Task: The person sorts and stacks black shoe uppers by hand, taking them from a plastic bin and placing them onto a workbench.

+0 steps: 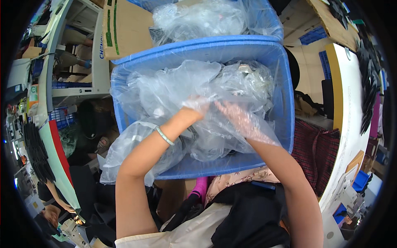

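Observation:
A blue plastic tub (289, 103) in front of me holds a heap of crumpled clear plastic bags (173, 82). Over its middle, my left hand (197, 108) has its fingers closed on a bunched part of a clear plastic bag (252, 109); its fingertips are partly covered by film. Film from this bag drapes over my right hand (233, 118) down to the wrist. Its fingers point toward the left hand, but film and blur hide whether they grip. A pale bangle circles my left wrist. More loose film (128, 144) hangs over the tub's near left rim.
Behind the tub stands a second blue tub (264, 20) with more clear plastic, beside a cardboard sheet (128, 29). White-topped tables flank me, the right one (351, 95) close by. Dark plaid fabric (314, 153) lies right of the tub. Another person's arm (58, 196) shows at far left.

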